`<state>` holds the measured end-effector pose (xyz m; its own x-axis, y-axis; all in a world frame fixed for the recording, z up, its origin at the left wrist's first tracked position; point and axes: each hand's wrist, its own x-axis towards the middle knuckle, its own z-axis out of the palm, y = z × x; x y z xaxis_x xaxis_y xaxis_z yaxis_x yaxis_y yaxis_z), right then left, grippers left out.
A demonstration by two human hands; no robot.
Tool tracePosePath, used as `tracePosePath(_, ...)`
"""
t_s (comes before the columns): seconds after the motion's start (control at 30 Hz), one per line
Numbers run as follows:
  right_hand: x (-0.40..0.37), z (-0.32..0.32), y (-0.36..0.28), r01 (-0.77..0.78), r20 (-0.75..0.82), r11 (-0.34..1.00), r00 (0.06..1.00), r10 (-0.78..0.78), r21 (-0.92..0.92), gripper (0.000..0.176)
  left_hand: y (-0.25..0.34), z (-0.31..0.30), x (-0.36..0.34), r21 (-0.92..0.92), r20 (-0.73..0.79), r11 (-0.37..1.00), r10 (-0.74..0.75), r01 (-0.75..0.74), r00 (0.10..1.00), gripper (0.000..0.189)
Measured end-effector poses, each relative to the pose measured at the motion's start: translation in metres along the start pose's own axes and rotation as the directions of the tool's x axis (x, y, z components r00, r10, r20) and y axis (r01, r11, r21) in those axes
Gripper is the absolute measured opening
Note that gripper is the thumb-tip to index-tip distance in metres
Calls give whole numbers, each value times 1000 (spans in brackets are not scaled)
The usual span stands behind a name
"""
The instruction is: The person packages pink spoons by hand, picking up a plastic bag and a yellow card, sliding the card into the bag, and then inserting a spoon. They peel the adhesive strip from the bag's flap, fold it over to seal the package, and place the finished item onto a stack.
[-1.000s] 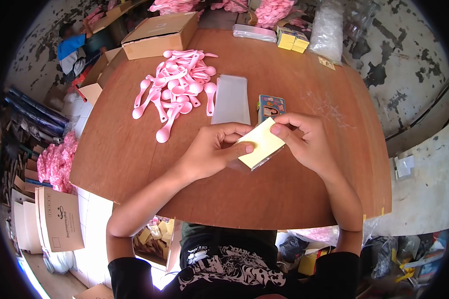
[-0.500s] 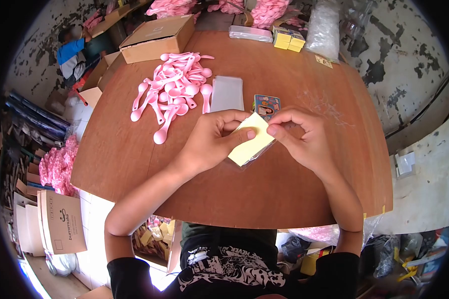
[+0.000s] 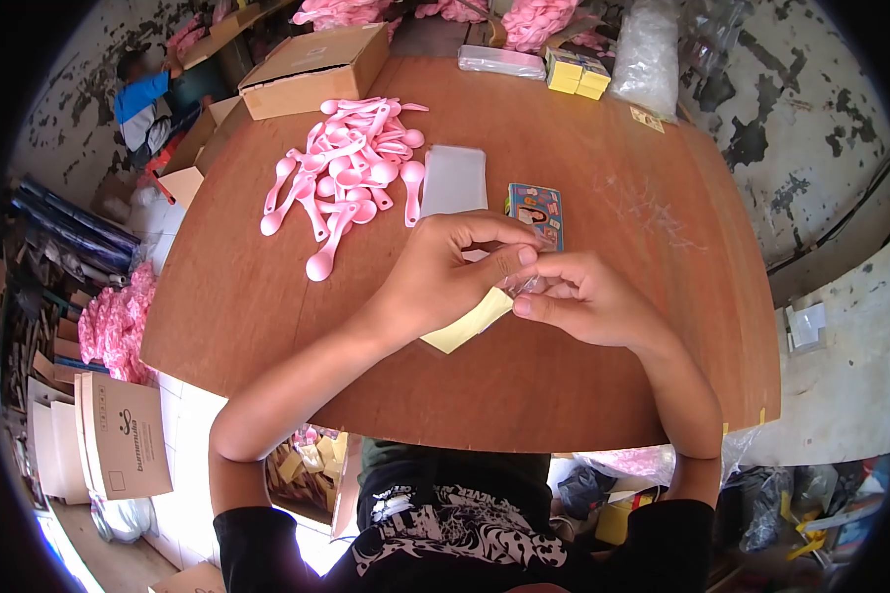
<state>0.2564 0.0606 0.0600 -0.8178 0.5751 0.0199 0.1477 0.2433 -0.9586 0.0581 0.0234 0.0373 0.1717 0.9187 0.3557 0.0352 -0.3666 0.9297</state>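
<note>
My left hand (image 3: 460, 267) is closed, its thumb and fingers pinching a clear plastic sleeve around a pale yellow card (image 3: 462, 324). The card slants down below that hand. My right hand (image 3: 588, 301) meets it, fingertips closed on the crinkled clear sleeve (image 3: 524, 286) at the card's upper end. The fingers hide part of the sleeve. Just beyond them lies a stack of blue printed cards (image 3: 536, 210). To its left is a stack of clear plastic sleeves (image 3: 455, 178). A heap of pink spoons (image 3: 351, 168) spreads further left.
A cardboard box (image 3: 311, 74) stands at the table's far left. Yellow card packs (image 3: 577, 74), a plastic-wrapped bundle (image 3: 501, 62) and a clear plastic roll (image 3: 647, 59) are along the back. Thin plastic strips (image 3: 648, 210) lie on the right. Another person (image 3: 143, 104) sits beyond the table.
The yellow card has shifted down and left and is now mostly below my left hand. My right hand has moved lower, from the card's corner to the crinkled plastic, closer to my left fingertips.
</note>
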Motion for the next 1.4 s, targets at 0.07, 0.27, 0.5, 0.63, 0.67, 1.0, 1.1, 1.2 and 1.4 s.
tracePosePath(0.07,-1,1,1,-24,30,998,999,26,-52,22,1,0,0,-6,-5,997,81,-81,997,20)
tracePosePath(0.27,3,1,13,133,-35,977,989,-141,-169,17,18,-17,-15,192,272,975,-163,112,948,30)
tracePosePath(0.5,44,-17,10,47,-321,996,944,-69,-76,15,-5,-38,-33,372,510,898,-408,233,757,33)
tracePosePath(0.63,103,-12,22,240,-128,731,903,-409,-639,10,-15,-36,-38,294,625,939,-331,180,707,32)
tracePosePath(0.67,118,-8,24,280,-23,596,894,-448,-752,10,-15,-36,-38,275,648,948,-304,157,698,32)
tracePosePath(1.0,219,27,35,378,378,-36,907,-186,-925,7,-11,-46,-39,240,666,947,-319,212,674,35)
tracePosePath(1.1,218,35,31,391,429,-224,890,-155,-893,4,-14,-47,-41,190,662,963,-271,193,699,34)
tracePosePath(1.2,215,33,31,460,581,-432,787,-205,-776,4,-11,-48,-41,187,633,952,-304,240,711,33)
tracePosePath(1.4,205,13,35,615,425,198,708,-564,-763,13,-9,-48,-40,165,572,951,-309,262,760,33)
